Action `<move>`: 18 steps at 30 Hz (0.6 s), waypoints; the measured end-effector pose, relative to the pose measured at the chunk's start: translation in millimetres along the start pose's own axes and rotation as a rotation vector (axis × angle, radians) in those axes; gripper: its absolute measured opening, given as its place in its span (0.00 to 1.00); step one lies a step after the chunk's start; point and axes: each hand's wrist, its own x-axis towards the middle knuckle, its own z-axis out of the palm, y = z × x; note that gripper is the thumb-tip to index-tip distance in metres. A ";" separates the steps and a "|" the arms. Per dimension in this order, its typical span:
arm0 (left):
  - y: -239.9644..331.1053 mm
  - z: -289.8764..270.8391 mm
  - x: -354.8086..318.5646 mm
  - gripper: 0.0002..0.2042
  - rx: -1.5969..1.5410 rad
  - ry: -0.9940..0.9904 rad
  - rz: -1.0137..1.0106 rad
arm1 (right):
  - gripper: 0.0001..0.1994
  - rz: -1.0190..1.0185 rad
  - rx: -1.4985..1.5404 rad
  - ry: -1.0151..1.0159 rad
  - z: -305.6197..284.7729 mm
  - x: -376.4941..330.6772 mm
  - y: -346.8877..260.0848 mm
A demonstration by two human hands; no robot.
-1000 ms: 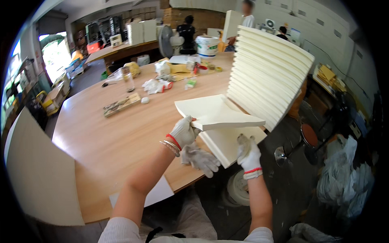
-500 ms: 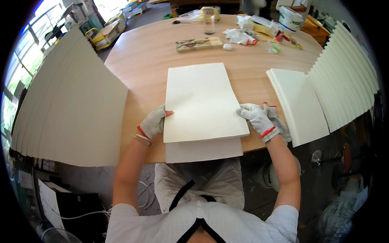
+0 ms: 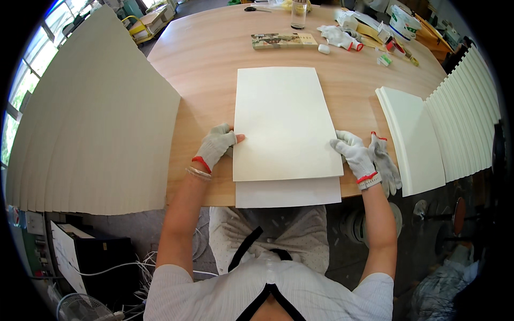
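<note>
Left hand [image 3: 216,145] open at white sheet [image 3: 284,123] edge, right hand [image 3: 354,155] flat on opposite edge, forearms parallel

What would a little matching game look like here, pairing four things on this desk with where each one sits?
Things:
1. cream sheet
2. fanned stack of boards
3. spare glove
4. drinking glass

Places:
A. at the table's far edge
B. flat between the two gloved hands
C. beside the right hand
D. along the table's left side

Pairs: 1-B, 2-D, 3-C, 4-A. The left hand touches the sheet's left edge.
</note>
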 end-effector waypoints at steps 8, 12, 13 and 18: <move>21.7 13.4 -24.5 0.23 0.235 0.122 -0.005 | 0.20 -0.010 -0.032 -0.001 1.6 -0.4 -2.1; 21.0 20.6 -32.3 0.25 0.505 0.257 0.093 | 0.22 0.006 -0.060 0.006 0.9 -2.3 -3.9; 10.0 23.9 -28.4 0.24 0.577 0.367 0.197 | 0.22 0.005 -0.067 0.014 1.2 -2.8 -3.8; 24.7 32.9 -12.3 0.23 0.461 0.350 0.136 | 0.22 0.033 -0.101 -0.005 -1.6 -4.2 -7.0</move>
